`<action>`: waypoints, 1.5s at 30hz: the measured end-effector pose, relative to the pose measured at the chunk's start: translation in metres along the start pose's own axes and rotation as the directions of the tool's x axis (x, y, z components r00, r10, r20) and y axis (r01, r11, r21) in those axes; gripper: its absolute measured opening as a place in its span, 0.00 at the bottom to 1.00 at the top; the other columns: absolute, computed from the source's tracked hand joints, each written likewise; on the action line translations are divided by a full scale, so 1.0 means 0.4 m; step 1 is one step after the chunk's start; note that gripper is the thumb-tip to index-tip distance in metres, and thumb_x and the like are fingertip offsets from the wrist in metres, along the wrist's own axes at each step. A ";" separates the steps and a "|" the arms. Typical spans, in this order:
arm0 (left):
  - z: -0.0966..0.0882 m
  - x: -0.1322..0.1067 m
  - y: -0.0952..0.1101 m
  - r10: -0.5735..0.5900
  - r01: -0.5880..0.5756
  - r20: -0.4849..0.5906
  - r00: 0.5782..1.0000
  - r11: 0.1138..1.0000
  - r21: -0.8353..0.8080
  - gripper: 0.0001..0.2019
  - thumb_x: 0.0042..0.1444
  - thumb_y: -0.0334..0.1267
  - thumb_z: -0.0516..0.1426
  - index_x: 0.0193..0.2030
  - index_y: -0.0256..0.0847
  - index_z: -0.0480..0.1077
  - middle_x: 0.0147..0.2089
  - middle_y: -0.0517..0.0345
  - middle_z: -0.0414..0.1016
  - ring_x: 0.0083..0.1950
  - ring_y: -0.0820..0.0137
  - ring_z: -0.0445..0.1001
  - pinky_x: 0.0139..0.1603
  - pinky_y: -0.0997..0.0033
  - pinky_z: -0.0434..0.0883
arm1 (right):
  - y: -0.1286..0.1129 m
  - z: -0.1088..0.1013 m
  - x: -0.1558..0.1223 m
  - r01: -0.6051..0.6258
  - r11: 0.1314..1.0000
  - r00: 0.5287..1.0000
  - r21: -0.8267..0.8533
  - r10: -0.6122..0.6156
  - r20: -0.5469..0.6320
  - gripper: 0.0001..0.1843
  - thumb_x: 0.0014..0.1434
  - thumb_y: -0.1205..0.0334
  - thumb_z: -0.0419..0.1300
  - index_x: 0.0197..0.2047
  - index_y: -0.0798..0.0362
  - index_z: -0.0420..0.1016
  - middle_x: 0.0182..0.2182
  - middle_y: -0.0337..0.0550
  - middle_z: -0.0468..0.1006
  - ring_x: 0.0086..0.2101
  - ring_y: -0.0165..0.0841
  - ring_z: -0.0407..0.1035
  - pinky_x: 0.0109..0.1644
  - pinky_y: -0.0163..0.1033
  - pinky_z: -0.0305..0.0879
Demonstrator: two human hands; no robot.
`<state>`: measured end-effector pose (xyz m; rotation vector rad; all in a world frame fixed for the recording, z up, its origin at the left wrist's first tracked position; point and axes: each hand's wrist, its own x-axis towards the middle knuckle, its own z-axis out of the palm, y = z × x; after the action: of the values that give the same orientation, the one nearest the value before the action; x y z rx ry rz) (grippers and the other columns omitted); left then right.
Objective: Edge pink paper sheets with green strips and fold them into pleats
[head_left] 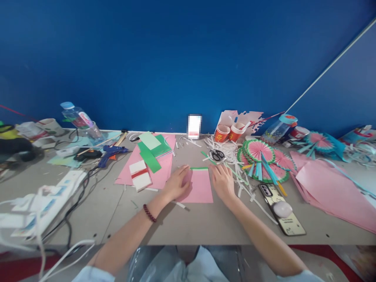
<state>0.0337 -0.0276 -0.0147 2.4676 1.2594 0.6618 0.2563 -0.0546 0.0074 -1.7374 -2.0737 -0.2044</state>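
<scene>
A sheet of pink paper [201, 188] lies flat on the table before me, with a narrow green strip [199, 169] along its far edge. My left hand [178, 183] is closed on the sheet's far left corner, fingers bent and pressed together. At the far right corner, my right hand [223, 177] grips the edge in the same way, its fingertips beside the end of the green strip. The undersides of both hands are hidden. Black-handled scissors [216, 155] lie just beyond my right hand among white paper scraps [235, 156].
To the left are green paper pieces [150, 159], a white block with a red band [140, 175], a blue glue gun [113, 152] and a power strip [53, 203]. Right are red paper cups [222, 134], watermelon paper fans [260, 152], a phone [283, 215] and pink sheets [331, 188].
</scene>
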 end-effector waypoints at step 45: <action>-0.129 0.047 -0.041 0.165 -0.180 0.207 0.964 0.982 0.060 0.11 0.61 0.36 0.51 0.43 0.44 0.75 0.44 0.54 0.75 0.47 0.64 0.72 0.49 0.65 0.68 | 0.070 0.074 0.038 -0.069 0.992 0.997 0.110 0.073 -0.032 0.21 0.59 0.69 0.49 0.54 0.54 0.70 0.52 0.50 0.73 0.51 0.44 0.62 0.53 0.48 0.56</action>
<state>0.0051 -0.0002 0.0267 2.6530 1.0222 0.3960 0.2747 -0.0240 -0.0173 -1.7260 -1.9562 -0.0983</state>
